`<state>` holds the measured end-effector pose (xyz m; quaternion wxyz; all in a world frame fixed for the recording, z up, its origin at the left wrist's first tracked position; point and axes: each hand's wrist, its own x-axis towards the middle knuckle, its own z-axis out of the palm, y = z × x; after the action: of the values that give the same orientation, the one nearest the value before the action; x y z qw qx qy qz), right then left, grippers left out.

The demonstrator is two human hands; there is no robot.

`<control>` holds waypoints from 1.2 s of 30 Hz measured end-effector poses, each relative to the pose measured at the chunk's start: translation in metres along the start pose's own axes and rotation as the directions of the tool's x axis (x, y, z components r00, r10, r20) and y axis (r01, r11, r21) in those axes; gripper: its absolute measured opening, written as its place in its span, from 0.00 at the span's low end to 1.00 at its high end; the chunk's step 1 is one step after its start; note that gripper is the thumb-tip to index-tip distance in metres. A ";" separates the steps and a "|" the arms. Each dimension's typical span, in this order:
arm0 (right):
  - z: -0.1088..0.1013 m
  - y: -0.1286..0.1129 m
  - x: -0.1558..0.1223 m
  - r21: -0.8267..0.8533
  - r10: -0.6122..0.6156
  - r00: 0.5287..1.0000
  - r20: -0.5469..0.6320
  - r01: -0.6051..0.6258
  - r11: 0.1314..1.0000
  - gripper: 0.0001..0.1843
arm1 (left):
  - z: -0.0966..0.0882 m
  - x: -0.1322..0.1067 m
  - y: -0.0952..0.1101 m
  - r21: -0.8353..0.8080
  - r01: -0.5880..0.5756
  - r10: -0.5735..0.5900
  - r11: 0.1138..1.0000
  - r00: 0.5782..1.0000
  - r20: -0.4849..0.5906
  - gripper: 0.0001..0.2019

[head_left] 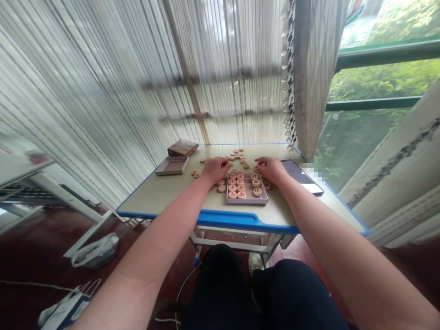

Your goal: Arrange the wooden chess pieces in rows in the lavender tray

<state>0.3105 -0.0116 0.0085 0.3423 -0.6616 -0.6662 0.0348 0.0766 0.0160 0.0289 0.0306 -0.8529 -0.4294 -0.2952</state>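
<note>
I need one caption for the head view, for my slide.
Left hand and right hand beside a partly filled box of discs, with loose discs scattered on the table.

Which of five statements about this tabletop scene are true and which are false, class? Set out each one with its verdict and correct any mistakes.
1. The table has a blue edge. True.
2. The left hand and right hand are both over the tabletop. True.
3. Every round piece is inside a box. False: loose pieces lie on the table.
4. The nearer box holds pieces with red characters and pieces with dark characters. True.
5. A flat device lies left of that box. False: the dark flat device lies right of it.
</note>
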 end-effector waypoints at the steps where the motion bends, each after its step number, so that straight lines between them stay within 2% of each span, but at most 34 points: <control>1: 0.000 0.001 0.000 0.026 0.017 1.000 -0.016 -0.017 1.000 0.21 | 0.000 0.000 0.000 -0.001 -0.002 0.002 1.000 1.000 -0.001 0.15; 6: 0.000 0.002 0.000 0.034 0.067 0.996 -0.060 -0.065 0.997 0.20 | 0.000 -0.001 0.000 -0.001 0.012 -0.012 1.000 1.000 0.005 0.15; 13: 0.000 -0.003 0.000 -0.223 -0.046 0.996 0.082 0.063 0.973 0.15 | -0.001 -0.001 0.001 0.008 0.018 -0.018 1.000 1.000 0.021 0.15; 20: 0.003 0.005 0.004 -0.176 -0.023 0.995 0.099 0.041 0.984 0.17 | 0.000 -0.001 0.001 0.021 0.020 -0.021 1.000 0.999 0.045 0.16; 27: -0.001 0.003 0.001 -0.209 -0.024 0.997 0.074 0.039 0.977 0.16 | 0.001 -0.001 0.000 0.054 0.059 -0.066 0.997 0.989 0.133 0.17; 32: -0.005 0.000 -0.001 -0.221 0.022 0.998 0.061 -0.008 0.975 0.17 | 0.003 0.000 -0.003 -0.001 0.037 -0.037 0.999 0.987 0.154 0.16; 36: -0.007 -0.001 -0.001 -0.227 0.043 0.998 0.054 -0.030 0.974 0.16 | 0.006 0.000 -0.006 -0.069 0.091 -0.077 0.993 0.979 0.187 0.15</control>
<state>0.3132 -0.0156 0.0132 0.2446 -0.7070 -0.6634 -0.0155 0.0755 0.0217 0.0230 -0.0547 -0.8582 -0.4543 -0.2327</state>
